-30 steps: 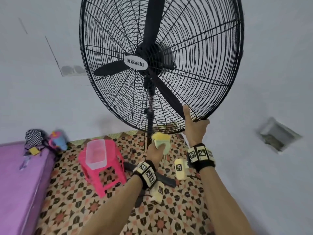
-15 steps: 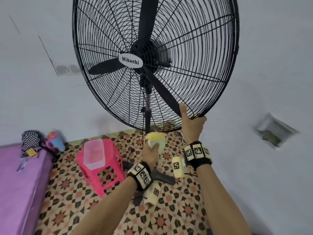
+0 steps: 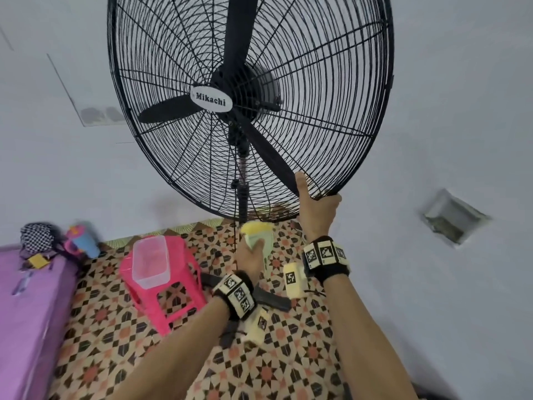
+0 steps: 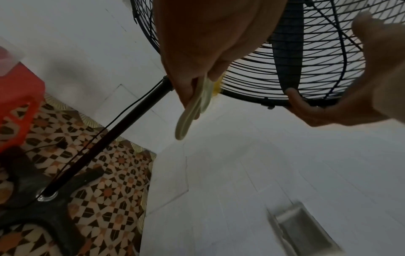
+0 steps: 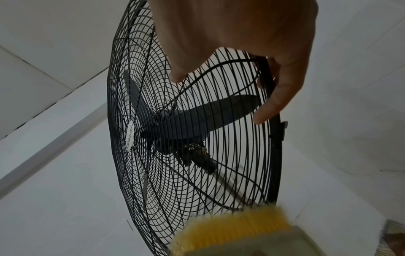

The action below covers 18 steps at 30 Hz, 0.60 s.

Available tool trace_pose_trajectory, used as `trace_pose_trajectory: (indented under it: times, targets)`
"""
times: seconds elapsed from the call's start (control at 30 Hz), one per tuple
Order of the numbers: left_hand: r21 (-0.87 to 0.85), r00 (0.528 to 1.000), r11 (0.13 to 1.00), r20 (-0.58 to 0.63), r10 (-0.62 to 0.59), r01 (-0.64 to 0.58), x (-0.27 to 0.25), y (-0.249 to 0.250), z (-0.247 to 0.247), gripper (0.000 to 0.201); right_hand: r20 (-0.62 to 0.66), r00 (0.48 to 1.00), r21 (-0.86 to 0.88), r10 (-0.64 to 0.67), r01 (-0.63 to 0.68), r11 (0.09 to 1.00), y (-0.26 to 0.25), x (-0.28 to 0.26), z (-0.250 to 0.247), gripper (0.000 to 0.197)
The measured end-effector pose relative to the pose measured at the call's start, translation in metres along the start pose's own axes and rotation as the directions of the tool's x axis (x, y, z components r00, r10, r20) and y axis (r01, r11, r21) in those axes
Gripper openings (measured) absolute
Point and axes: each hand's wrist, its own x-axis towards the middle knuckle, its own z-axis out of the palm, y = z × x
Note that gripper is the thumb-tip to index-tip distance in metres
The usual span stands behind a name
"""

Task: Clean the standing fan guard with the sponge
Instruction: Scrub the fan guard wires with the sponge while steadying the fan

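A purple bed [image 3: 26, 307] lies at the far left, then a pink stool [image 3: 161, 287] carrying a clear tub [image 3: 150, 261] on the patterned floor [image 3: 274, 368]. Further right, the left hand [image 3: 250, 256] curls its fingers round the pale handle of the yellow sponge [image 3: 257, 228], held just under the fan guard [image 3: 331, 90] near its pole [image 4: 122, 119]. At the right, the right hand [image 3: 317, 209] grips the guard's lower rim, thumb on the front wires, fingers hooked behind.
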Motion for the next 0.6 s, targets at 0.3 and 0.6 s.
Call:
trace_pose_trajectory:
  times: [0.3, 0.6]
  targets:
    - [-0.216, 0.996, 0.973, -0.040, 0.075, -0.082, -0.007, 0.025, -0.021, 0.033, 0.003, 1.000, -0.010, -0.028, 0.028, 1.000, 0.002, 0.006, -0.001, 0.120]
    - [0.060, 0.961, 0.962, 0.097, 0.259, -0.266, 0.005, 0.118, -0.086, 0.069, -0.015, 0.999, -0.006, -0.048, 0.048, 0.999, 0.007, 0.014, 0.000, 0.111]
